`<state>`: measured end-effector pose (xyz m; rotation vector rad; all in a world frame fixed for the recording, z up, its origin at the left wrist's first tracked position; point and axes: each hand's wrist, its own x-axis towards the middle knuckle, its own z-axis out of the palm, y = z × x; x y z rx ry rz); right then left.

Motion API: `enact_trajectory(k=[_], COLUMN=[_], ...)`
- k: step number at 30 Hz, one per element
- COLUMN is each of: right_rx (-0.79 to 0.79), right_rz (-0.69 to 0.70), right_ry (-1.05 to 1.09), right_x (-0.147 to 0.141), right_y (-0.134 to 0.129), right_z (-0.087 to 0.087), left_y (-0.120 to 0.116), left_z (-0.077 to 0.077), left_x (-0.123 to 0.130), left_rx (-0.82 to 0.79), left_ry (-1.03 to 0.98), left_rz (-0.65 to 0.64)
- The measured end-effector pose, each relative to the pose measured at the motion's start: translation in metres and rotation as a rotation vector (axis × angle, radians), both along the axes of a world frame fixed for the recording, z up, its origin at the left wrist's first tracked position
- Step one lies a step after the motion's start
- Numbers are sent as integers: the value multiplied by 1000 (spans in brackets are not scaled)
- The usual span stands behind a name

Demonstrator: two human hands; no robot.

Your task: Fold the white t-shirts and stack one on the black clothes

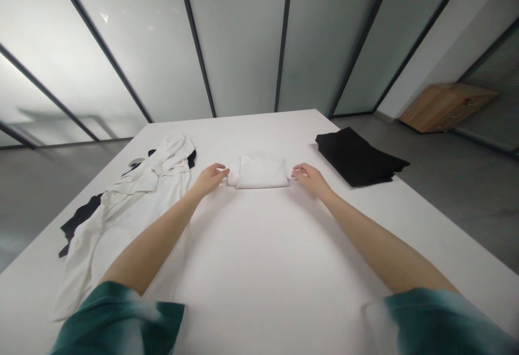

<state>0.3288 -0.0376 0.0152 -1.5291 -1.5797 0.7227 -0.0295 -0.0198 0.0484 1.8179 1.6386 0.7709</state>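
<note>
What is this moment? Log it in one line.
left hand: empty, at folded white cloth | right hand: empty, at its other end | rest: black folded stack, crumpled white garment

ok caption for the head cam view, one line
Left hand and right hand flank a folded white cloth on a white table, beside a rumpled white garment and a folded black stack

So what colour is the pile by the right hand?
Black: the pile shows best in the head view.
</note>
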Motion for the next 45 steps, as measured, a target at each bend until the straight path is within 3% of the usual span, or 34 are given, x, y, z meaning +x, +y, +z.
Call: enact_trajectory(k=[2,4,9,13,15,21,26,33,36,40,45], right_rx=[23,55,159,154,119,72,31,3,10,-14,-106], right_rz=[-12,-15,51,132,126,-88,-115,-81,-38,15,84], right_ry=[-89,-170,-451,-607,-626,-656,-678,-706,-670,-480,176], right_x=[0,-6,-33,-45,-44,-37,-36,-38,-39,-41,-55], right_y=[-5,0,16,14,12,9,4,5,8,10,5], right_z=[-14,-17,-13,-24,-27,-22,-17,-18,-20,-20,-16], left_y=[-8,-10,-17,-24,-24,-20,-21,-11,-4,0,-2], left_z=[-20,-31,-40,-48,-51,-52,-54,-63,-70,-74,-73], left_x=[-3,2,29,35,32,27,27,20,17,15,17], left_rx=[81,207,429,404,389,384,403,376,312,303,291], left_ry=[97,169,363,462,453,369,287,153,76,53,66], left_rz=[62,50,-218,-385,-384,-381,-346,-93,-9,-14,-44])
